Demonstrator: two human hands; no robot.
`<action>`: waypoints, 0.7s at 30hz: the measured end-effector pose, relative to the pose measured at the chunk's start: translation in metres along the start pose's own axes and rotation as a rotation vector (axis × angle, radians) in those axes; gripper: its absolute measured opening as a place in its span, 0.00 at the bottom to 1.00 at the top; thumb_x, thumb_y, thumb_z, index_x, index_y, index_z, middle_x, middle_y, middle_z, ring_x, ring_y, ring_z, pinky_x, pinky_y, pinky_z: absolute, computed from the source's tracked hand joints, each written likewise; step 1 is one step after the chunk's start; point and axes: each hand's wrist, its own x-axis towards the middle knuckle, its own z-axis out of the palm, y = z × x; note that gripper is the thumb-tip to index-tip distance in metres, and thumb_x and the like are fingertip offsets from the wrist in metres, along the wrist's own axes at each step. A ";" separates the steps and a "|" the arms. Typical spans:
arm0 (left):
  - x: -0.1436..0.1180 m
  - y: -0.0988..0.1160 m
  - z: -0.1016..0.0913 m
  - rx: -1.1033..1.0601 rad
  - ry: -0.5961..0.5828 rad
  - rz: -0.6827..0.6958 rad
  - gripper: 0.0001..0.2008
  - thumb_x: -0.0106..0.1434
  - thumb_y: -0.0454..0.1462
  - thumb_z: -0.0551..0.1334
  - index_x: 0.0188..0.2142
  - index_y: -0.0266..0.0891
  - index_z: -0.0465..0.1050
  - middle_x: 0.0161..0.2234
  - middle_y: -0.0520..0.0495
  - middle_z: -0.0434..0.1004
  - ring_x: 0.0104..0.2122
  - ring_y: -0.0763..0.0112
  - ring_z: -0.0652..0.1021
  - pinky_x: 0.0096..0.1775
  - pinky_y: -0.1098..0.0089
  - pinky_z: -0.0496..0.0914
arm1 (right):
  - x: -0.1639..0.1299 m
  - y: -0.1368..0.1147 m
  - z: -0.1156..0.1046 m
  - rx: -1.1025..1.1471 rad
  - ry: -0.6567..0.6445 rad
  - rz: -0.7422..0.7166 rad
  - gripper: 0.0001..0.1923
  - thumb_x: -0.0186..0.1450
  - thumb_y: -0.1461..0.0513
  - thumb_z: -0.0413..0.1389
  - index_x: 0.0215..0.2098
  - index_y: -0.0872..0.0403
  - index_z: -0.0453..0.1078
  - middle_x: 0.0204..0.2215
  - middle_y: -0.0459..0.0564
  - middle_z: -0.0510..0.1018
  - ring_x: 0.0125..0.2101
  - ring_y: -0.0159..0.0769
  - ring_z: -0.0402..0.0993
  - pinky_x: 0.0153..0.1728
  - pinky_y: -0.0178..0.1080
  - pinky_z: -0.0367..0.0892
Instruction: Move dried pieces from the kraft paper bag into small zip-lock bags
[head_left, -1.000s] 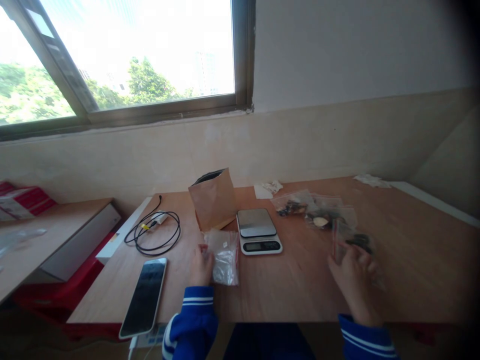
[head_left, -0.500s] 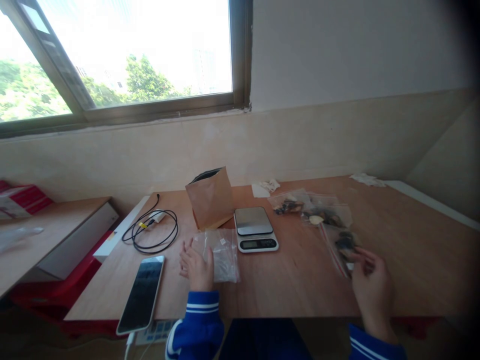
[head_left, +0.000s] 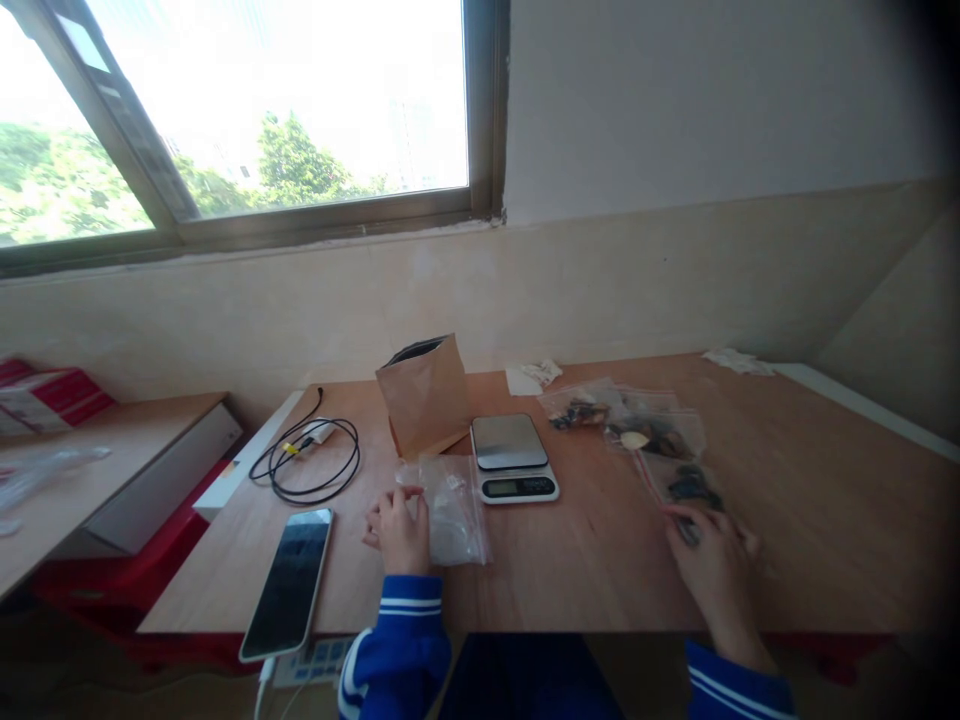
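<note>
My right hand (head_left: 712, 565) is over the nearest zip bag (head_left: 656, 475), its fingers closed on the bag's near part; dark pieces show inside it. Two more zip bags with dark and brown pieces (head_left: 581, 412) lie just behind, a pale round piece (head_left: 634, 440) visible among them. My left hand (head_left: 401, 530) rests with loosely bent, parted fingers at the left edge of some flat, clear zip bags (head_left: 454, 520). Between the hands stands a white kitchen scale (head_left: 510, 445) with a bare metal plate. Behind the clear bags, a brown paper pouch (head_left: 424, 395) stands upright, its top open.
A phone (head_left: 289, 580) with a white cable lies at the table's left front edge. Behind it is a coiled black cable (head_left: 311, 490) with a white adapter. Crumpled tissue (head_left: 540, 375) lies near the wall. Another table (head_left: 142, 430) stands left, with a red stool below.
My right hand has shifted left and lower over the nearest zip bag. My left hand's fingers have bent more, and the clear bags have slid slightly right.
</note>
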 end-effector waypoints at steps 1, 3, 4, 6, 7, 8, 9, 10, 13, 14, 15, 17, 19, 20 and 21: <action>0.001 -0.001 -0.001 -0.020 0.004 0.001 0.11 0.62 0.38 0.55 0.40 0.42 0.74 0.40 0.44 0.74 0.44 0.54 0.70 0.48 0.53 0.57 | 0.001 0.001 -0.001 0.029 0.008 -0.012 0.17 0.60 0.56 0.46 0.32 0.54 0.74 0.30 0.57 0.75 0.36 0.49 0.70 0.42 0.50 0.58; 0.003 -0.004 -0.002 -0.042 0.025 -0.003 0.11 0.62 0.38 0.54 0.41 0.41 0.72 0.37 0.45 0.75 0.42 0.57 0.71 0.47 0.54 0.58 | 0.003 0.002 -0.004 0.085 0.028 -0.015 0.16 0.59 0.57 0.46 0.33 0.55 0.74 0.30 0.56 0.77 0.33 0.46 0.71 0.41 0.48 0.58; 0.004 -0.006 -0.002 -0.038 0.040 -0.015 0.11 0.62 0.38 0.54 0.42 0.41 0.72 0.38 0.45 0.74 0.42 0.57 0.71 0.47 0.54 0.58 | 0.004 0.001 -0.006 0.103 0.042 0.003 0.16 0.59 0.57 0.46 0.33 0.55 0.74 0.29 0.55 0.77 0.31 0.45 0.70 0.40 0.47 0.58; 0.004 -0.010 -0.001 -0.014 0.056 -0.064 0.14 0.62 0.40 0.54 0.44 0.40 0.71 0.42 0.41 0.72 0.45 0.52 0.70 0.47 0.52 0.59 | 0.006 -0.003 -0.011 0.121 0.080 0.077 0.16 0.58 0.57 0.47 0.32 0.55 0.74 0.25 0.54 0.76 0.26 0.43 0.68 0.37 0.46 0.59; 0.004 -0.011 -0.001 -0.007 0.057 -0.096 0.15 0.62 0.41 0.54 0.46 0.39 0.70 0.44 0.39 0.70 0.46 0.49 0.69 0.46 0.51 0.59 | 0.007 -0.005 -0.015 0.126 0.100 0.122 0.16 0.58 0.56 0.48 0.32 0.55 0.75 0.23 0.53 0.75 0.25 0.42 0.67 0.35 0.45 0.59; 0.004 -0.012 -0.001 -0.011 0.059 -0.125 0.17 0.62 0.41 0.54 0.48 0.38 0.70 0.46 0.37 0.68 0.47 0.47 0.68 0.46 0.50 0.60 | 0.009 -0.009 -0.018 0.134 0.114 0.157 0.16 0.58 0.55 0.48 0.31 0.55 0.75 0.21 0.53 0.75 0.24 0.43 0.66 0.34 0.45 0.59; 0.002 -0.011 -0.002 -0.026 0.069 -0.149 0.19 0.62 0.42 0.54 0.50 0.38 0.68 0.48 0.35 0.66 0.48 0.45 0.67 0.46 0.49 0.60 | 0.010 -0.014 -0.023 0.151 0.123 0.177 0.16 0.58 0.55 0.48 0.31 0.54 0.75 0.21 0.53 0.74 0.25 0.43 0.66 0.33 0.45 0.60; 0.000 -0.009 -0.003 -0.048 0.093 -0.165 0.20 0.62 0.42 0.54 0.51 0.38 0.68 0.49 0.35 0.65 0.49 0.45 0.67 0.47 0.48 0.60 | 0.012 -0.019 -0.028 0.178 0.127 0.182 0.16 0.58 0.55 0.49 0.31 0.54 0.75 0.22 0.54 0.75 0.26 0.44 0.67 0.33 0.45 0.60; -0.011 0.005 -0.010 -0.180 0.208 -0.136 0.18 0.62 0.41 0.54 0.49 0.39 0.68 0.50 0.36 0.63 0.51 0.45 0.65 0.49 0.46 0.59 | 0.018 -0.045 -0.043 0.335 0.133 0.167 0.15 0.59 0.54 0.51 0.32 0.54 0.75 0.29 0.55 0.78 0.30 0.44 0.70 0.35 0.44 0.63; -0.016 0.013 -0.013 -0.271 0.216 -0.085 0.16 0.62 0.40 0.55 0.48 0.39 0.68 0.50 0.36 0.64 0.51 0.48 0.65 0.50 0.48 0.59 | 0.020 -0.057 -0.049 0.413 0.129 0.171 0.15 0.59 0.54 0.51 0.33 0.55 0.74 0.31 0.56 0.78 0.30 0.43 0.71 0.34 0.43 0.64; -0.023 0.021 -0.015 -0.403 0.167 -0.005 0.14 0.62 0.40 0.55 0.45 0.39 0.68 0.48 0.38 0.67 0.49 0.52 0.67 0.49 0.51 0.61 | 0.020 -0.070 -0.054 0.503 0.112 0.180 0.15 0.60 0.54 0.52 0.34 0.55 0.74 0.32 0.55 0.78 0.29 0.41 0.71 0.33 0.42 0.65; -0.039 0.040 -0.020 -0.744 -0.110 0.177 0.11 0.63 0.42 0.54 0.40 0.39 0.68 0.40 0.43 0.71 0.40 0.62 0.73 0.44 0.60 0.66 | 0.019 -0.101 -0.063 0.649 0.050 0.202 0.15 0.61 0.53 0.52 0.37 0.54 0.73 0.33 0.55 0.78 0.30 0.40 0.73 0.33 0.40 0.67; -0.054 0.058 -0.022 -1.014 -0.420 0.234 0.14 0.64 0.46 0.54 0.40 0.39 0.68 0.35 0.46 0.71 0.31 0.68 0.73 0.36 0.66 0.68 | 0.015 -0.133 -0.071 0.813 -0.019 0.183 0.13 0.62 0.53 0.53 0.37 0.54 0.72 0.35 0.54 0.78 0.34 0.40 0.74 0.36 0.40 0.69; -0.060 0.065 -0.023 -1.114 -0.536 0.253 0.14 0.64 0.46 0.54 0.41 0.38 0.68 0.34 0.47 0.71 0.29 0.71 0.73 0.34 0.68 0.68 | 0.012 -0.148 -0.074 0.885 -0.058 0.159 0.13 0.63 0.53 0.53 0.38 0.53 0.71 0.36 0.54 0.78 0.36 0.40 0.74 0.37 0.40 0.70; -0.065 0.071 -0.023 -1.191 -0.612 0.268 0.15 0.64 0.47 0.54 0.40 0.38 0.68 0.33 0.47 0.71 0.28 0.73 0.72 0.33 0.69 0.68 | 0.009 -0.162 -0.077 0.942 -0.104 0.120 0.12 0.63 0.54 0.54 0.38 0.53 0.71 0.35 0.52 0.78 0.36 0.39 0.74 0.38 0.39 0.70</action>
